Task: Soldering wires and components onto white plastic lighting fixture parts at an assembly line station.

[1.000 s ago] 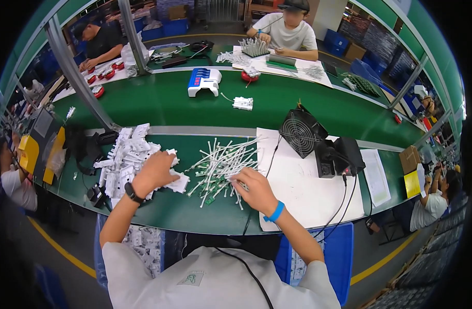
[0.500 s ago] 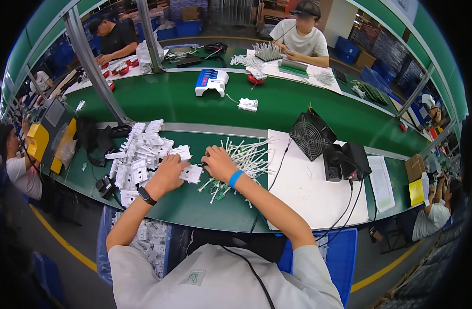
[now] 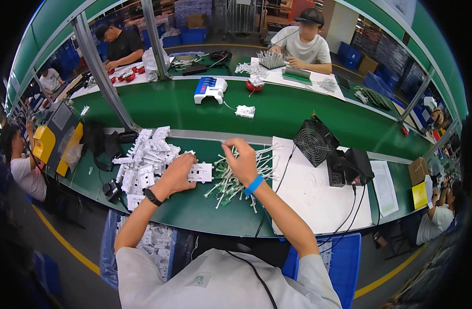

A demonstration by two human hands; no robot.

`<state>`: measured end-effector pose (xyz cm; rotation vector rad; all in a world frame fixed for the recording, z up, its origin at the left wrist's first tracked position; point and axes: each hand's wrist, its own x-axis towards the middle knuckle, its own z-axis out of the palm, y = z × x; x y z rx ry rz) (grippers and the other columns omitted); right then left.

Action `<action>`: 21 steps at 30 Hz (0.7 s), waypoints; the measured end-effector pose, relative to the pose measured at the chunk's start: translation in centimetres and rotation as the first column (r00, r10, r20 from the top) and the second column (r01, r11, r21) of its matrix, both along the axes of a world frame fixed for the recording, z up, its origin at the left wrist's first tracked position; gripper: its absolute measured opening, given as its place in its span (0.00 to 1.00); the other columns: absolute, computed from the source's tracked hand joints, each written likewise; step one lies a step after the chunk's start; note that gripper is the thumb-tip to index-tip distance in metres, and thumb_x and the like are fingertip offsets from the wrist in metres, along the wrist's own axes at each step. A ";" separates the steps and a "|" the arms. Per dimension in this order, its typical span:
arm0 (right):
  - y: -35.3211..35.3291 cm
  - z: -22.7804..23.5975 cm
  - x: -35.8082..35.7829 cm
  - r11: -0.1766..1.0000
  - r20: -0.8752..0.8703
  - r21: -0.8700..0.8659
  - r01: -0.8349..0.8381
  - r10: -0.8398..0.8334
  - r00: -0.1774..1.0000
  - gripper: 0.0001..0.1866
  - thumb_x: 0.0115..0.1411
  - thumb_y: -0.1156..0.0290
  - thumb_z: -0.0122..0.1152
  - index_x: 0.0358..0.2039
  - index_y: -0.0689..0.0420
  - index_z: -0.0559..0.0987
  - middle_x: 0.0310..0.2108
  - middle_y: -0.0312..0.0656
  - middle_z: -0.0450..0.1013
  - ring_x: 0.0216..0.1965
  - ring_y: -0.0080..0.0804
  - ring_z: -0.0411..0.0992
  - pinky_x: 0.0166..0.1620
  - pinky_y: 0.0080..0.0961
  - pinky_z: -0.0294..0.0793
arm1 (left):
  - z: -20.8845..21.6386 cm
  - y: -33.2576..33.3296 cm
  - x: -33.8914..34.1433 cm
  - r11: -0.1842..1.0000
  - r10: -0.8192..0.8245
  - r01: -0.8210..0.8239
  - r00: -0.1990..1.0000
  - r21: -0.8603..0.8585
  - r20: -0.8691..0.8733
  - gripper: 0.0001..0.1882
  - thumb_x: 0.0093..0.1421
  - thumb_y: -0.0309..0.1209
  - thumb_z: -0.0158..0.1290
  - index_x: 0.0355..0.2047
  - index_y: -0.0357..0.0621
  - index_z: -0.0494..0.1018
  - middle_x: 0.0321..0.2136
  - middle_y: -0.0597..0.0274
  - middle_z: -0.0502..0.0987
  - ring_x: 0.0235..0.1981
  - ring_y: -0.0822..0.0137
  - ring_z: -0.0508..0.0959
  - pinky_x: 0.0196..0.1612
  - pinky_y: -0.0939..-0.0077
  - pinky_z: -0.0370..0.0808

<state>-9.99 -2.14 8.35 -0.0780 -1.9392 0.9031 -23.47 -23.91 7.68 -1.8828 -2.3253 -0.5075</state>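
My left hand (image 3: 178,174) is closed on a flat white plastic housing (image 3: 201,172) with small holes, holding it just above the green bench top. Left of that hand lies a heap of similar white plastic parts (image 3: 146,165). My right hand (image 3: 243,160) is raised over the left side of a pile of white cables with small green circuit boards (image 3: 231,185). Its fingers are curled together, and whatever they may hold is too small or hidden to make out. A blue band circles the right wrist, a dark watch the left.
Right of the cables lies a white sheet (image 3: 298,201) with a black fan (image 3: 314,140) and black power boxes (image 3: 352,166). A yellow-grey machine (image 3: 55,136) stands at left. Beyond, a green belt (image 3: 287,110) carries a white-blue device (image 3: 210,90). Blue bins (image 3: 110,247) sit below; co-workers sit around.
My right hand has lifted off the cable pile and its fingers have curled in. The left hand has shifted slightly right and down with the white housing. The whole view has also shifted a little.
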 end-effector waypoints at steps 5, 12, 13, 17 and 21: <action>0.0 3.4 2.4 0.911 0.170 -0.391 -0.129 0.210 0.963 0.06 0.66 0.76 0.61 0.39 0.65 0.76 0.33 0.47 0.82 0.31 0.32 0.82 0.37 0.27 0.79 | 3.0 1.1 2.1 0.997 0.036 -0.061 0.908 0.047 0.416 0.32 0.49 0.30 0.67 0.54 0.39 0.69 0.46 0.51 0.78 0.46 0.51 0.80 0.50 0.62 0.77; -0.2 -0.8 2.0 0.935 0.249 -0.345 -0.083 0.176 0.953 0.09 0.68 0.72 0.61 0.40 0.67 0.75 0.36 0.52 0.80 0.41 0.41 0.81 0.49 0.33 0.78 | 2.2 4.5 3.4 0.977 -0.136 -0.038 0.643 0.208 0.754 0.39 0.55 0.18 0.62 0.66 0.43 0.61 0.51 0.51 0.76 0.50 0.62 0.81 0.51 0.69 0.79; -0.2 -1.4 2.1 0.922 0.224 -0.384 -0.052 0.147 0.963 0.09 0.69 0.72 0.59 0.40 0.66 0.75 0.37 0.50 0.81 0.41 0.38 0.81 0.47 0.31 0.79 | 1.8 4.9 3.6 0.960 -0.167 -0.099 0.545 0.261 0.822 0.43 0.55 0.18 0.61 0.70 0.46 0.57 0.51 0.52 0.75 0.47 0.64 0.81 0.48 0.71 0.79; 0.1 -0.8 3.0 0.845 0.144 -0.502 -0.184 0.291 0.946 0.08 0.69 0.73 0.57 0.37 0.66 0.71 0.34 0.49 0.81 0.33 0.35 0.82 0.36 0.30 0.78 | 0.6 6.4 2.4 0.888 -0.312 -0.224 0.348 0.401 0.884 0.41 0.59 0.17 0.60 0.72 0.45 0.57 0.41 0.56 0.82 0.41 0.70 0.82 0.42 0.77 0.80; -0.1 2.0 5.1 0.806 0.168 -0.553 -0.210 0.355 0.920 0.07 0.69 0.74 0.57 0.36 0.66 0.72 0.29 0.44 0.81 0.28 0.26 0.79 0.31 0.22 0.74 | 1.6 7.5 2.3 0.872 -0.230 -0.397 0.182 0.285 0.956 0.28 0.62 0.24 0.62 0.62 0.41 0.69 0.35 0.59 0.83 0.32 0.72 0.83 0.35 0.78 0.79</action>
